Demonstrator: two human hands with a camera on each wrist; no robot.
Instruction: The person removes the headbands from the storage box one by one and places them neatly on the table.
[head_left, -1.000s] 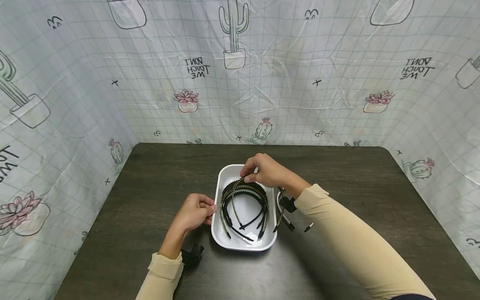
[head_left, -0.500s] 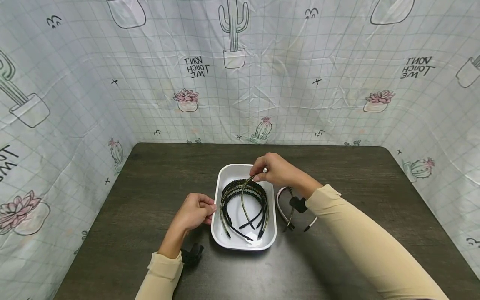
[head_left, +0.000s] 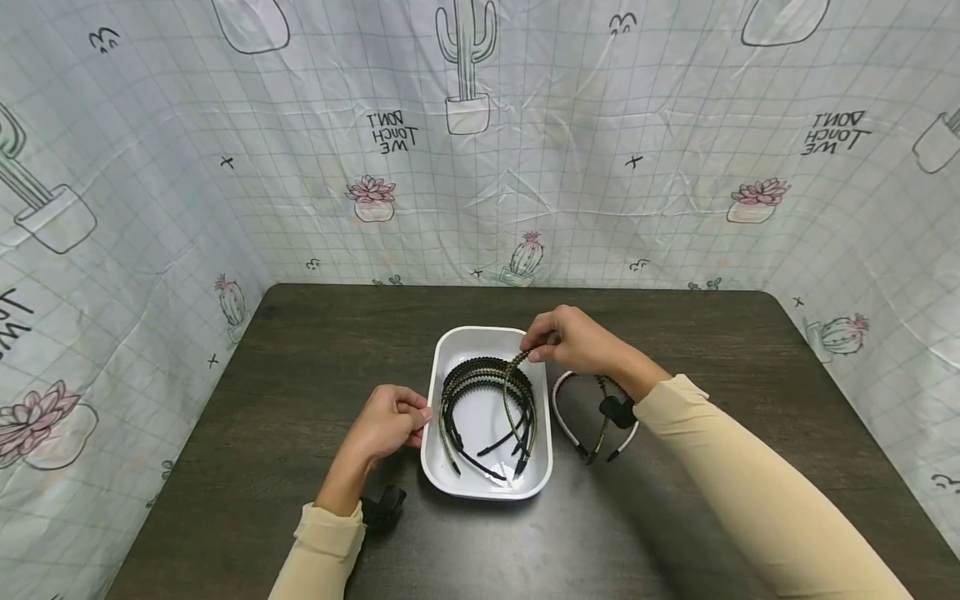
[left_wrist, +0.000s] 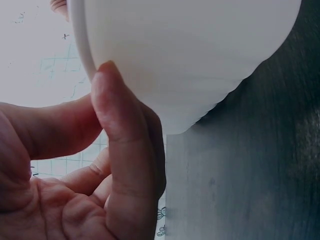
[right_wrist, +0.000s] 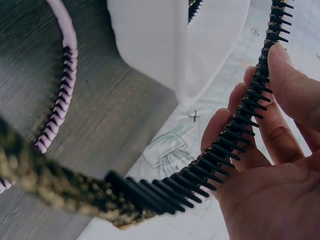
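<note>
A black-and-gold toothed headband (right_wrist: 220,150) hangs from my right hand (head_left: 573,337), pinched between thumb and fingers. It straddles the right side of a white plastic tray (head_left: 486,497): one leg overlaps the tray's inside, the other the table beside it. Inside the tray lie several dark headbands (head_left: 487,367), nested in arcs, some with gold or silvery bands. My left hand (head_left: 390,421) grips the tray's left edge; in the left wrist view the thumb and a fingertip (left_wrist: 107,85) meet at its rim.
On the dark wood table (head_left: 337,333), right of the tray, lies a pale pink headband (right_wrist: 64,95) with dark stripes, partly behind my right wrist. A white cloth with cactus prints (head_left: 480,200) rises behind the table and along both sides.
My right hand has moved to the right, bringing the black-and-gold headband toward the tray's right rim. More of the pale headband on the table shows. The left hand and tray stay put.
</note>
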